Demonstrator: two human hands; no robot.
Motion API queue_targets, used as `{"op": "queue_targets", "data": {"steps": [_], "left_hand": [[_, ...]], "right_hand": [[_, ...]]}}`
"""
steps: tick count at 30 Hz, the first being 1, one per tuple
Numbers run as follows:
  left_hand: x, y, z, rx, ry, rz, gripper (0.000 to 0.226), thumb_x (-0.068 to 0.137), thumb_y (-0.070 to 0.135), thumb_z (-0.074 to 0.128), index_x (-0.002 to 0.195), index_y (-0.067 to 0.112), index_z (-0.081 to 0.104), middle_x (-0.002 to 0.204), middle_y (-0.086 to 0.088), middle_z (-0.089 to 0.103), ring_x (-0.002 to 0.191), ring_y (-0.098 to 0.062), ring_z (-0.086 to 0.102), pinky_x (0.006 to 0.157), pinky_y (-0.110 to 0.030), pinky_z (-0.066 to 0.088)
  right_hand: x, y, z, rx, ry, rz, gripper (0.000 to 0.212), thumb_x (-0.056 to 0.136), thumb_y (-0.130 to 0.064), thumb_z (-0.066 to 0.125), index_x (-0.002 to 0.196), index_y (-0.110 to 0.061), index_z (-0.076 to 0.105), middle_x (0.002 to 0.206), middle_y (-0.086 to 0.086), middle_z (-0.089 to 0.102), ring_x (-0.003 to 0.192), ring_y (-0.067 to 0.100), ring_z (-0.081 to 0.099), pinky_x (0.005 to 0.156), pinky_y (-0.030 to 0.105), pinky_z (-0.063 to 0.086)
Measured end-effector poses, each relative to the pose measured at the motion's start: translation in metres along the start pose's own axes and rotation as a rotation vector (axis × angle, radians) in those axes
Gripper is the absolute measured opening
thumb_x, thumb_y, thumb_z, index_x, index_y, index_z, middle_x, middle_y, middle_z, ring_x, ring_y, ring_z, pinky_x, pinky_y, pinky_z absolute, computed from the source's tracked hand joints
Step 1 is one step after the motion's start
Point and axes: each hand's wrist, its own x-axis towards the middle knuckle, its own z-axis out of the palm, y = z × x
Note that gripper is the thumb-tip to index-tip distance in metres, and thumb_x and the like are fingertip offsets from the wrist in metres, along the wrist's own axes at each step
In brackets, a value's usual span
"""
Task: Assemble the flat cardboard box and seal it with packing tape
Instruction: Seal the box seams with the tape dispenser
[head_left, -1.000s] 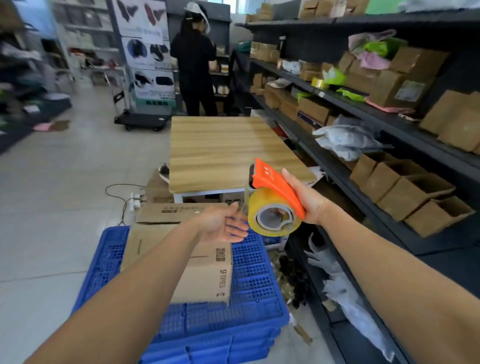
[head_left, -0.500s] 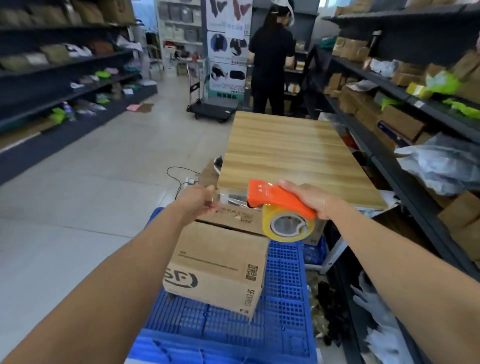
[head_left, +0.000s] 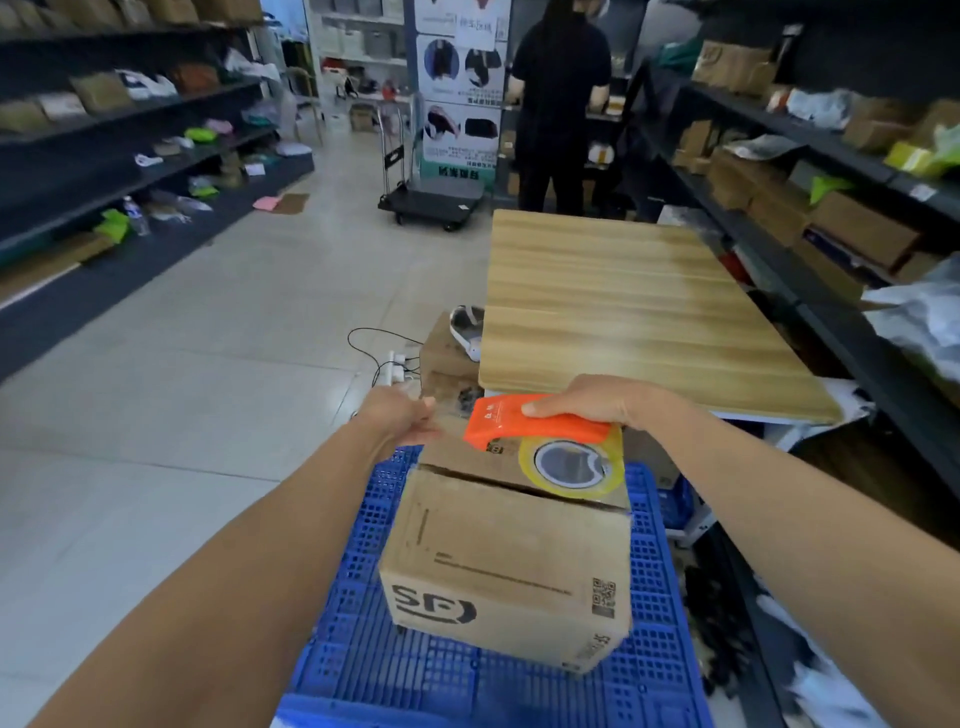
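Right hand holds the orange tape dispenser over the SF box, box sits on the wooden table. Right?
Not quite. The head view shows the SF box sitting on the blue crate, not the wooden table behind it. The right hand does hold the orange tape dispenser over the box.

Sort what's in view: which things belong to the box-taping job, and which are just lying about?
In the job: cardboard box, standing on the blue crate; orange tape dispenser with packing tape, gripped by the right hand; left hand, apparently pinching the tape's free end.

Lying about: wooden table, platform trolley, power strip, water bottle, shelved boxes.
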Motion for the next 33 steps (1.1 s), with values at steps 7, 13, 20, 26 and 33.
{"op": "queue_targets", "data": {"steps": [7,13,20,26,33], "left_hand": [[0.041,-0.01,-0.028,0.151,-0.043,-0.068,0.012,0.088,0.0,0.062,0.082,0.001,0.052,0.092,-0.021,0.065,0.066,-0.021,0.066,0.048,-0.019,0.058],[0.064,-0.037,-0.034,0.22,0.091,-0.105,0.032,0.091,0.013,0.062,0.068,0.01,0.041,0.055,-0.004,0.062,0.058,-0.015,0.064,0.042,-0.015,0.046],[0.092,-0.047,-0.064,0.177,0.22,-0.148,0.037,0.093,0.017,0.06,0.062,0.008,0.041,0.042,0.004,0.061,0.045,-0.013,0.056,0.046,-0.019,0.039],[0.089,-0.054,-0.064,0.268,-0.014,-0.213,0.04,0.072,0.013,0.081,0.085,0.005,0.045,0.067,-0.01,0.051,0.054,-0.016,0.046,0.063,-0.027,0.046],[0.088,-0.067,-0.059,0.467,0.143,-0.103,0.071,0.068,0.005,0.082,0.127,-0.007,0.044,0.127,-0.025,0.056,0.115,-0.039,0.058,0.096,-0.044,0.05]], "right_hand": [[0.037,-0.011,0.033,-0.04,-0.004,0.119,0.058,0.068,-0.072,0.064,0.094,-0.019,0.068,0.094,0.0,0.071,0.082,0.015,0.067,0.077,0.028,0.053],[0.051,-0.015,0.051,-0.135,-0.01,0.154,0.058,0.068,-0.076,0.06,0.078,-0.019,0.064,0.077,-0.002,0.067,0.07,0.015,0.064,0.066,0.026,0.046],[0.045,0.001,0.032,-0.269,-0.019,0.175,0.066,0.073,-0.075,0.055,0.092,-0.012,0.065,0.091,0.003,0.066,0.077,0.018,0.062,0.07,0.027,0.043],[0.051,0.004,0.044,-0.297,-0.083,0.205,0.068,0.068,-0.077,0.058,0.097,-0.015,0.062,0.096,0.004,0.067,0.081,0.018,0.063,0.073,0.028,0.045],[0.059,-0.002,0.062,-0.345,-0.086,0.208,0.055,0.07,-0.075,0.057,0.081,-0.02,0.055,0.084,-0.001,0.06,0.074,0.015,0.059,0.069,0.027,0.043]]}}
